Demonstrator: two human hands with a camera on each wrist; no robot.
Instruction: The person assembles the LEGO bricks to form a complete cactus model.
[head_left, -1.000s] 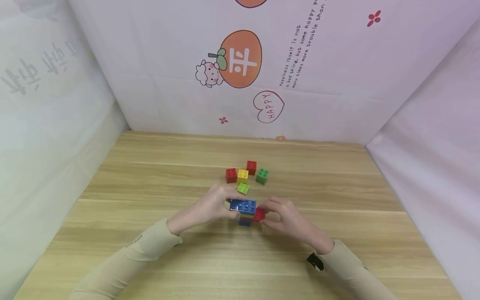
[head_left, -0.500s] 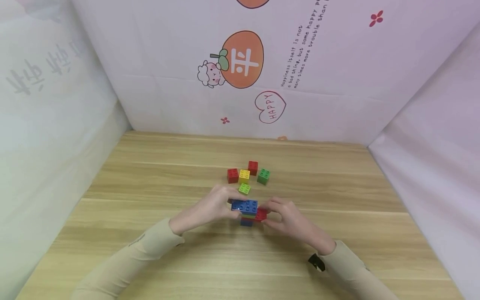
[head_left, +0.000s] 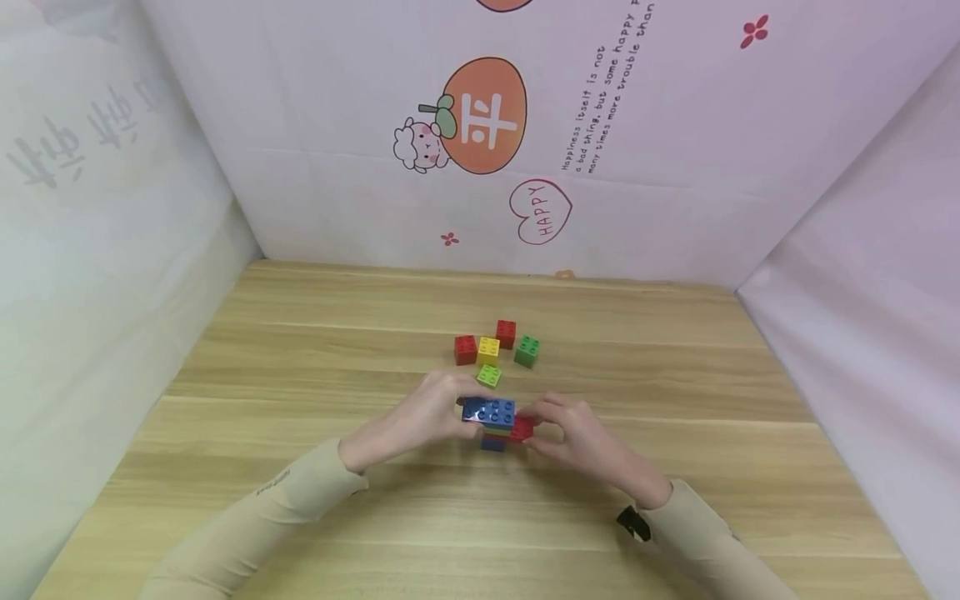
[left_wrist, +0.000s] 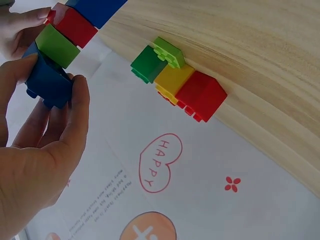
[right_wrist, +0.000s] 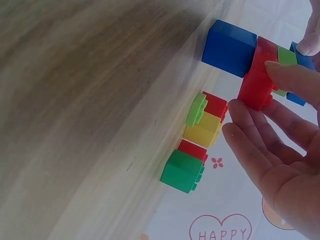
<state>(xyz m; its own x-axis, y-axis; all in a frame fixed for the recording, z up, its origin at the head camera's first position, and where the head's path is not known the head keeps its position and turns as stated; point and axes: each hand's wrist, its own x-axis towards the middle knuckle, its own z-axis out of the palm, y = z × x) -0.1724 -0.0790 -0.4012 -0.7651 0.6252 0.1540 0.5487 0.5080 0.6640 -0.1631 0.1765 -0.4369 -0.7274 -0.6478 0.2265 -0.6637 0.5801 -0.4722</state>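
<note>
A small stack of toy building bricks stands between both hands. A blue brick (right_wrist: 230,47) is at its base, with a red brick (head_left: 521,428) above that, sticking out to the right. Over the red one sits a lime green brick (left_wrist: 57,46), and a long blue brick (head_left: 491,412) tops the stack, overhanging to the left. My left hand (head_left: 433,410) pinches the top blue brick between thumb and fingers at its left end. On the other side, my right hand (head_left: 576,435) pinches the jutting end of the red brick, thumb on the near face.
Behind the stack, loose bricks lie close together on the wooden table (head_left: 337,333): a lime green one (head_left: 489,376), a yellow one (head_left: 488,350), a green one (head_left: 527,351), a red one (head_left: 465,350) and another red brick (head_left: 506,333). Printed white cloth (head_left: 360,208) walls the back and sides.
</note>
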